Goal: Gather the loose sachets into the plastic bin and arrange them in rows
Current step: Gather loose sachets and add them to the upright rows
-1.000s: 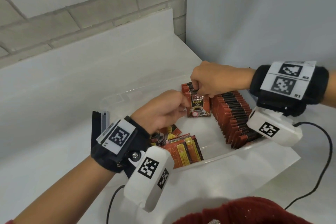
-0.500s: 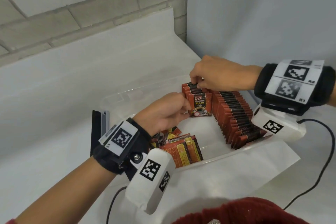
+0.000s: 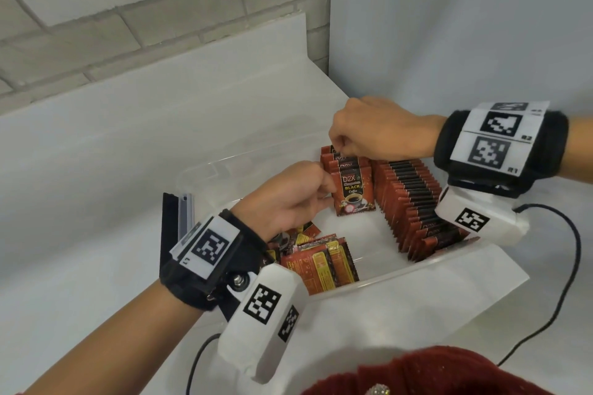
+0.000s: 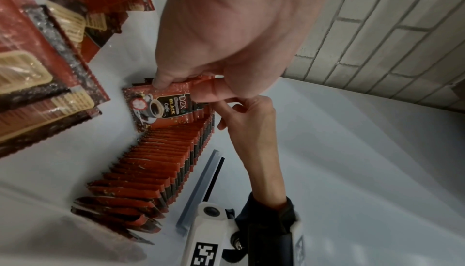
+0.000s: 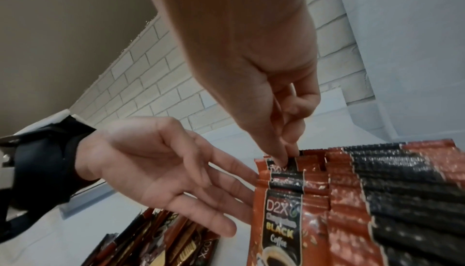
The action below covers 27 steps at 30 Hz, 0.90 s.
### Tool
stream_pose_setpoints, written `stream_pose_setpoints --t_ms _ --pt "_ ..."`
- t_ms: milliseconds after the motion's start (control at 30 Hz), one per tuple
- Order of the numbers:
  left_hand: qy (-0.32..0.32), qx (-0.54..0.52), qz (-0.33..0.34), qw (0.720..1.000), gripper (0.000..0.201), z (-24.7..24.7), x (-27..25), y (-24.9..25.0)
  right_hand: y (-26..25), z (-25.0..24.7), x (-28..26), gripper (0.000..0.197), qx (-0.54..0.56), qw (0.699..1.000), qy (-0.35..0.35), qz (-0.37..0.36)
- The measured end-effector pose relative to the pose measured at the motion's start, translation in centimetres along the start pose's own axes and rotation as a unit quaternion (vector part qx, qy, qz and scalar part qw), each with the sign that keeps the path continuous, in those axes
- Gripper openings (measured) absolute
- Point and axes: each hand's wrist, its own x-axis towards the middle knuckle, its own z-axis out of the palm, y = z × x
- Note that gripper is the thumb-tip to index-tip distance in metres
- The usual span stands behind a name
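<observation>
A clear plastic bin (image 3: 401,272) holds a long upright row of red and black sachets (image 3: 414,205) (image 5: 402,190) on its right. Left of it stands a short second row, fronted by a "D2X Black Coffee" sachet (image 3: 353,192) (image 4: 161,109). My right hand (image 3: 340,146) (image 5: 286,157) pinches the top edge of a sachet at the back of that short row. My left hand (image 3: 324,189) (image 5: 239,200) has its fingers straight against the short row's left edge, with the thumb on the front sachet. Loose sachets (image 3: 321,260) (image 4: 37,71) lie flat in the bin's near left.
A black and grey strip (image 3: 178,218) (image 4: 201,186) lies on the white table just left of the bin. A black cable (image 3: 571,266) loops at the right. A brick wall stands behind and a white panel to the right. A red garment (image 3: 433,372) fills the bottom edge.
My right hand has moved from the front sachet's top back along the short row, and more sachet tops now show behind the front one. My left hand stays at the row's left edge.
</observation>
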Motion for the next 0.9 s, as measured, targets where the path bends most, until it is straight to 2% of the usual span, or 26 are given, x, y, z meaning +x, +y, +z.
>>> stream_pose_setpoints --t_ms 167,200,233,267,333,367,433,500,600,767,900 --pt "0.016 0.024 -0.004 1.0 0.035 0.1 -0.3 -0.1 0.5 -0.9 -0.3 0.01 0.045 0.999 0.025 0.014" --pt "0.025 0.028 -0.002 0.999 0.036 0.0 -0.1 -0.2 0.7 -1.4 -0.6 0.008 0.068 0.998 0.011 0.011" --pt "0.036 0.029 0.0 0.999 0.036 -0.1 0.1 -0.2 0.7 -1.8 -1.0 0.008 0.092 0.995 -0.03 0.009" --pt "0.043 0.03 0.0 0.999 0.035 -0.3 0.3 -0.2 0.6 -2.1 -1.5 0.009 0.113 0.988 -0.104 0.01" --pt "0.04 0.034 -0.002 0.999 0.035 -0.4 0.6 -0.2 -0.3 -1.8 -2.2 0.013 0.124 0.955 -0.269 0.012" --pt "0.037 0.038 -0.004 0.999 0.04 -0.3 0.7 -0.2 -0.8 -1.3 -2.4 0.021 0.105 0.941 -0.323 0.007" --pt "0.026 0.044 -0.011 0.999 0.047 -0.3 0.9 -0.3 -1.8 -0.3 -2.5 0.033 0.045 0.922 -0.384 0.0" --pt "0.014 0.045 -0.018 0.999 0.044 -0.4 0.8 -0.3 -2.3 0.3 -2.2 0.035 0.01 0.919 -0.395 0.009" --pt "0.005 0.046 -0.023 0.999 0.043 -0.5 0.8 -0.3 -2.3 0.3 -2.2 0.028 -0.015 0.922 -0.387 0.018" --pt "0.009 0.045 -0.021 0.999 0.045 -0.6 1.4 -0.4 -2.1 0.4 -2.3 0.025 0.004 0.922 -0.388 0.019" --pt "0.018 0.052 -0.017 0.998 0.037 -0.4 1.8 -0.7 -2.1 0.5 -2.4 0.028 0.012 0.928 -0.371 0.043"
